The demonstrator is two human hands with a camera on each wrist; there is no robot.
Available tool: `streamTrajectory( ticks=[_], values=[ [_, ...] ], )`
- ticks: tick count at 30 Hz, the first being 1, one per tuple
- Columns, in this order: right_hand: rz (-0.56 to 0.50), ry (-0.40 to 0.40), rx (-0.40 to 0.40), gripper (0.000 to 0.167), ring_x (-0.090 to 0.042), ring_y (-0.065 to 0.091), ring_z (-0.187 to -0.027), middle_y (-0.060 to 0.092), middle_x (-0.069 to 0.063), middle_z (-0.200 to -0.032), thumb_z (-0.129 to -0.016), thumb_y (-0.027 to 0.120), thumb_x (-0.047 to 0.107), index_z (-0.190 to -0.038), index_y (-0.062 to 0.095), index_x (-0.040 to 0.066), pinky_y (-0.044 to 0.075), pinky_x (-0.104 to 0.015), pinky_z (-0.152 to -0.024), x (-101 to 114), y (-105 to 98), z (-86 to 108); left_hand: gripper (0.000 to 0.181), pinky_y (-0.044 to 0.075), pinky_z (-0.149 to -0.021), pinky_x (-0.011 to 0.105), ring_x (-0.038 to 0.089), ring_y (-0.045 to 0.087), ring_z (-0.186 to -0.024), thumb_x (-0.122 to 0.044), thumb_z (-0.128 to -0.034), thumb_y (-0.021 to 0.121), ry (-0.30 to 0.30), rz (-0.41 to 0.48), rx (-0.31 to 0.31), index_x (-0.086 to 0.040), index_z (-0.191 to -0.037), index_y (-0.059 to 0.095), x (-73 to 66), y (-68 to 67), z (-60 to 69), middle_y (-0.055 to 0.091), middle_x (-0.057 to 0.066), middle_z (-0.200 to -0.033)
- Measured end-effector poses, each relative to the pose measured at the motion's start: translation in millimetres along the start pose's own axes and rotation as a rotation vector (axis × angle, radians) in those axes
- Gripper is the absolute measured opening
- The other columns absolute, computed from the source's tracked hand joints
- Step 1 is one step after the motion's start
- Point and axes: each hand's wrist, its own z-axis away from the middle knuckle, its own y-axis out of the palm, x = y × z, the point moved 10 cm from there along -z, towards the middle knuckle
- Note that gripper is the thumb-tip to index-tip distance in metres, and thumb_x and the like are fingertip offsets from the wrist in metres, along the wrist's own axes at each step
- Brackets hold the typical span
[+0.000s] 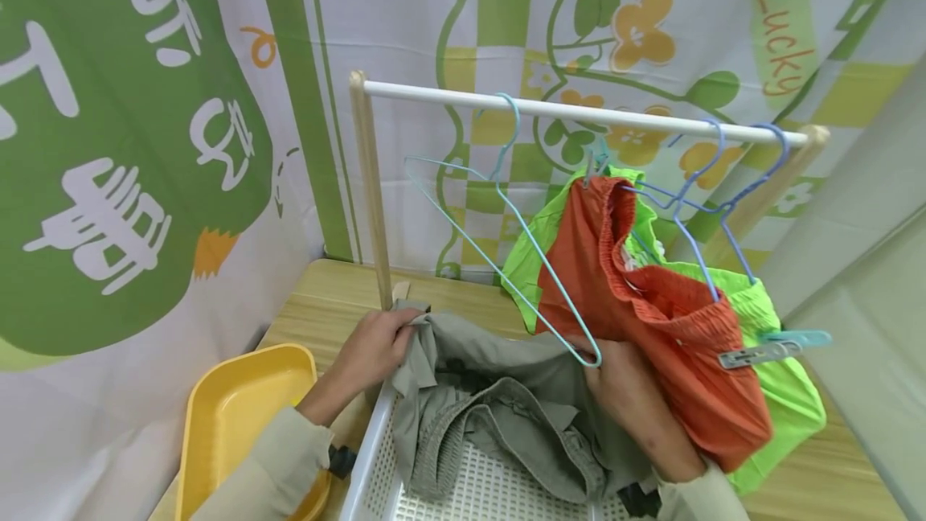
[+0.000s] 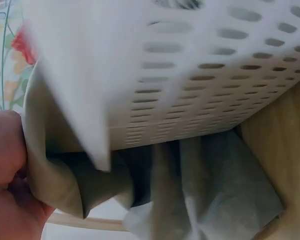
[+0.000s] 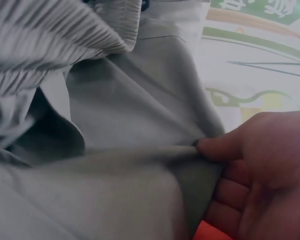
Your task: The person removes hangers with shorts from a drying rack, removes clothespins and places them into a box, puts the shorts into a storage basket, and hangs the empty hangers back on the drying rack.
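Note:
Grey pants [image 1: 499, 344] with a ribbed elastic waistband [image 3: 55, 40] are spread over a white perforated basket [image 1: 372, 457]. My left hand [image 1: 376, 344] pinches the cloth at the far left, beside the rack's left post. On the right, my right hand [image 1: 629, 384] pinches another part of the pants between thumb and fingers, as the right wrist view shows. A light blue wire hanger [image 1: 553, 276] hangs from the rack bar, its lower corner in front of the right hand. In the left wrist view, the left hand [image 2: 12, 175] holds the cloth outside the basket wall.
The rack's white bar [image 1: 579, 112] rests on wooden posts. Orange shorts [image 1: 651, 328] and bright green garments [image 1: 788, 392] hang at right from blue hangers [image 1: 680, 199], with a clothespin [image 1: 774, 350] clipped on. A yellow tray [image 1: 239, 408] stands at left on the wooden table [image 1: 325, 288].

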Motion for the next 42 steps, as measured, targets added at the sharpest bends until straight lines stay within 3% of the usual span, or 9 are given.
streamTrajectory(
  ticks=[6, 9, 13, 18, 24, 28, 32, 37, 42],
  values=[
    [-0.093, 0.059, -0.056, 0.039, -0.01, 0.062, -0.075, 0.076, -0.003, -0.094, -0.077, 0.073, -0.019, -0.106, 0.08, 0.006, 0.05, -0.026, -0.064, 2.9, -16.2, -0.2, 0.025, 0.043, -0.052, 0.027, 0.001, 0.035, -0.046, -0.004, -0.1027, 0.061, -0.019, 0.147, 0.062, -0.007, -0.123, 0.075, -12.3, -11.1, 0.3, 0.075, 0.006, -0.095],
    [-0.134, 0.115, -0.095, 0.037, -0.009, 0.061, -0.076, 0.076, -0.001, -0.097, -0.082, 0.072, -0.018, -0.11, 0.079, 0.006, 0.047, -0.018, -0.067, 2.3, -25.6, 0.8, 0.024, 0.044, -0.054, 0.028, 0.002, 0.037, -0.047, -0.005, -0.1033, 0.061, -0.017, 0.2, 0.077, -0.008, -0.122, 0.076, -19.5, -16.5, 0.8, 0.075, 0.006, -0.11],
    [-0.211, 0.192, -0.132, 0.032, -0.005, 0.063, -0.081, 0.076, 0.002, -0.101, -0.091, 0.069, -0.012, -0.114, 0.078, 0.009, 0.045, -0.011, -0.07, 0.9, -36.1, 3.4, 0.024, 0.045, -0.053, 0.029, 0.005, 0.042, -0.049, -0.004, -0.1042, 0.06, -0.02, 0.278, 0.1, -0.011, -0.121, 0.076, -27.1, -20.8, 2.9, 0.074, 0.003, -0.109],
    [-0.321, 0.274, -0.109, 0.027, -0.004, 0.067, -0.086, 0.075, -0.001, -0.102, -0.097, 0.064, -0.009, -0.116, 0.074, 0.007, 0.049, -0.012, -0.071, 1.8, -42.6, 10.5, 0.026, 0.052, -0.067, 0.029, 0.01, 0.06, -0.071, -0.002, -0.1048, 0.057, 0.017, 0.388, 0.161, -0.013, -0.119, 0.076, -41.7, -22.8, 7.8, 0.073, -0.001, -0.112],
    [-0.487, 0.28, -0.068, 0.03, -0.008, 0.066, -0.09, 0.071, -0.003, -0.106, -0.097, 0.057, -0.017, -0.118, 0.069, 0.001, 0.051, -0.016, -0.074, 9.6, -52.0, 22.0, 0.026, 0.047, -0.057, 0.024, 0.004, 0.049, -0.058, -0.002, -0.1044, 0.057, 0.103, 0.496, 0.254, -0.008, -0.121, 0.076, -65.5, -21.3, 19.9, 0.073, -0.002, -0.096],
    [-0.567, 0.206, 0.005, 0.032, -0.007, 0.064, -0.088, 0.071, 0.0, -0.107, -0.096, 0.055, -0.02, -0.117, 0.067, 0.001, 0.051, -0.018, -0.07, 18.0, -54.5, 30.4, 0.03, 0.041, -0.052, 0.021, 0.001, 0.038, -0.054, 0.007, -0.1013, 0.054, 0.267, 0.586, 0.33, -0.003, -0.121, 0.075, -87.0, -19.8, 30.2, 0.073, 0.001, -0.091],
    [-0.725, 0.052, 0.163, 0.037, -0.011, 0.065, -0.098, 0.071, -0.006, -0.112, -0.094, 0.053, -0.024, -0.119, 0.067, 0.001, 0.052, -0.02, -0.077, 31.1, -51.1, 38.5, 0.034, 0.054, -0.066, 0.024, 0.002, 0.058, -0.071, 0.014, -0.0979, 0.051, 0.422, 0.649, 0.431, 0.002, -0.122, 0.073, -105.7, -17.5, 41.9, 0.076, 0.007, -0.104],
    [-0.977, -0.067, 0.425, 0.045, -0.021, 0.065, -0.112, 0.069, -0.015, -0.12, -0.094, 0.046, -0.027, -0.124, 0.065, 0.001, 0.054, -0.027, -0.091, 46.4, -42.2, 51.3, 0.032, 0.058, -0.088, 0.037, 0.014, 0.069, -0.108, 0.013, -0.0991, 0.05, 0.491, 0.693, 0.588, 0.005, -0.122, 0.071, -118.5, -9.8, 57.3, 0.073, 0.012, -0.118],
    [-1.064, -0.198, 0.573, 0.052, -0.024, 0.067, -0.11, 0.07, -0.014, -0.121, -0.091, 0.046, -0.029, -0.127, 0.064, 0.004, 0.056, -0.033, -0.089, 63.4, -43.8, 60.2, 0.029, 0.059, -0.082, 0.031, 0.001, 0.063, -0.098, 0.007, -0.1026, 0.051, 0.535, 0.73, 0.772, 0.002, -0.123, 0.071, -132.8, 0.4, 70.5, 0.074, 0.01, -0.118]
  ],
)
